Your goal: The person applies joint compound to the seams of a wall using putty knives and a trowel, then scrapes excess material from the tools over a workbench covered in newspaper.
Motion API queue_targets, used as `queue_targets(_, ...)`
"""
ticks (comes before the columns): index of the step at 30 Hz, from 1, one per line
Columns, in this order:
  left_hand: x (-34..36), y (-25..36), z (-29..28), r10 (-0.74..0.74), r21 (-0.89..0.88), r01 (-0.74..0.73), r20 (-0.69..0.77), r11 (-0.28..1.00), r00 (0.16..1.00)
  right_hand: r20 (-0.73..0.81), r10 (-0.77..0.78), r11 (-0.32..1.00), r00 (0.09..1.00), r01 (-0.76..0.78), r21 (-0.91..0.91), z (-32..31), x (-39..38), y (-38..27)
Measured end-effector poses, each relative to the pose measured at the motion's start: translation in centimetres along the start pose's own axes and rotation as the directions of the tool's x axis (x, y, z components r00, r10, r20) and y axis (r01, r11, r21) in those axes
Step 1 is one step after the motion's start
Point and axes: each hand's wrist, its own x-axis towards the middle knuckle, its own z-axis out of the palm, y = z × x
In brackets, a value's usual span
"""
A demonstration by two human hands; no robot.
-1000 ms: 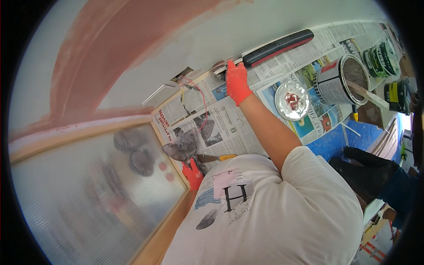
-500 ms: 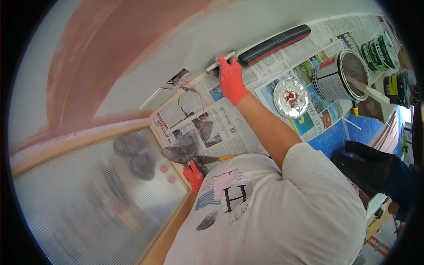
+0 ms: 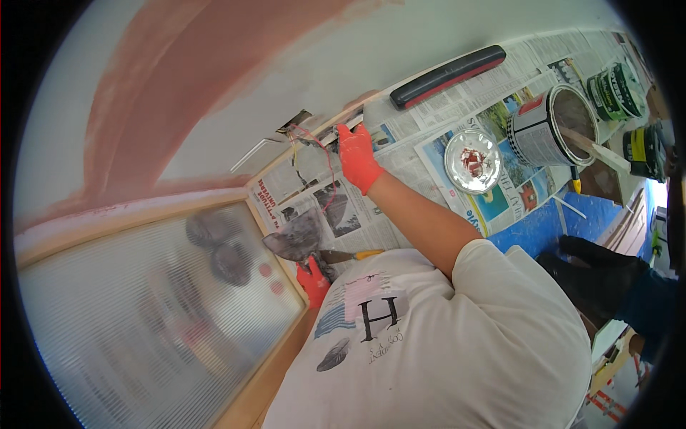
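My right hand (image 3: 359, 157), in a red glove, reaches to the foot of the wall. Its fingers close on a flat blade-like tool with a pale edge (image 3: 349, 120), partly hidden by the hand. Loose red wires (image 3: 330, 175) hang from a wall opening (image 3: 299, 121) just left of it. Lower down, my left hand (image 3: 313, 284), also red-gloved, is closed around the near end of a dark grey, smeared piece (image 3: 296, 237); its kind is unclear. A putty knife with a yellow handle (image 3: 368, 254) lies across it, close to my white shirt.
Newspaper (image 3: 389, 207) covers the surface along the wall. A black and red bar (image 3: 450, 75) lies against the wall. At right are a round silver lid (image 3: 471, 161), an open paint can (image 3: 572, 125) with a stick, and green tubs (image 3: 614, 89). A ribbed translucent panel (image 3: 150, 307) stands left.
My right hand has moved left and slightly nearer along the wall's foot, away from the black and red bar and toward the wires. My left hand has hardly moved.
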Motion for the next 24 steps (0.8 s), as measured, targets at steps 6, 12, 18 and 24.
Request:
queue_targets(6,0.3,1.6,0.1,-0.056,-0.035,0.057,0.021,0.998,0.998,0.415,-0.197,0.650,0.888,0.436,-0.623,-2.3,5.0,4.3)
queue_targets(12,-0.2,-0.8,0.6,-0.006,-0.016,0.005,-0.063,1.000,0.998,0.650,0.009,-0.628,0.760,0.510,-0.587,0.7,-0.1,-3.9)
queue_targets(18,-0.2,-2.1,0.3,-0.124,0.057,0.126,-0.030,0.990,0.992,0.623,-0.095,-0.496,0.777,0.505,-0.706,2.0,0.3,-3.5)
queue_targets(24,-0.5,-1.7,0.0,-0.193,0.018,0.192,0.044,0.981,0.980,0.629,0.040,-0.630,0.776,0.509,-0.587,2.8,2.2,-3.7)
